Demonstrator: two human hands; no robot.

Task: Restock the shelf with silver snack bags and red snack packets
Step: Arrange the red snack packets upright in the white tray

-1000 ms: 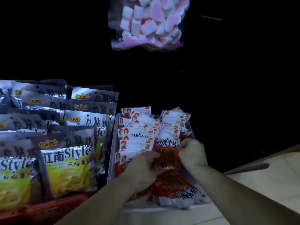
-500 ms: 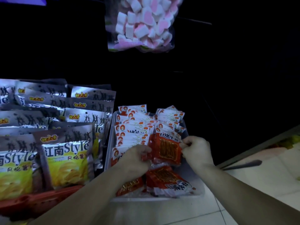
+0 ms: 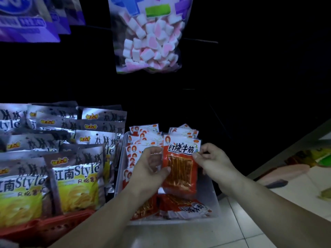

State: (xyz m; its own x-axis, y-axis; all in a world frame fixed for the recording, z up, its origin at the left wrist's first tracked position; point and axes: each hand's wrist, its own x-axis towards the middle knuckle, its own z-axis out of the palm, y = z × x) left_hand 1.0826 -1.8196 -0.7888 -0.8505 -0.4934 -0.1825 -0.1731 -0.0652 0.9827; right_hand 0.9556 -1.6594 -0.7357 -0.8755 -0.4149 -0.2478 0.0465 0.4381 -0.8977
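A red snack packet (image 3: pixel 180 169) stands upright over a clear plastic bin (image 3: pixel 212 197). My left hand (image 3: pixel 149 167) grips its left edge with thumb and curled fingers. My right hand (image 3: pixel 210 159) pinches its upper right edge. Behind it, two rows of red snack packets (image 3: pixel 143 138) stand in the bin, and more red packets (image 3: pixel 180 206) lie flat at the bin's front. Silver snack bags (image 3: pixel 75 176) stand in several rows to the left of the bin.
A red basket (image 3: pixel 26 230) holds the silver bags at the lower left. A bag of pink and white marshmallows (image 3: pixel 148 45) hangs above the bin. Purple bags (image 3: pixel 30 20) hang at the top left. Light floor tiles (image 3: pixel 241 221) lie at the lower right.
Both hands have lifted the red packet and turned it upright, so its front label now faces me. The camera has tilted up, showing more of the hanging bags.
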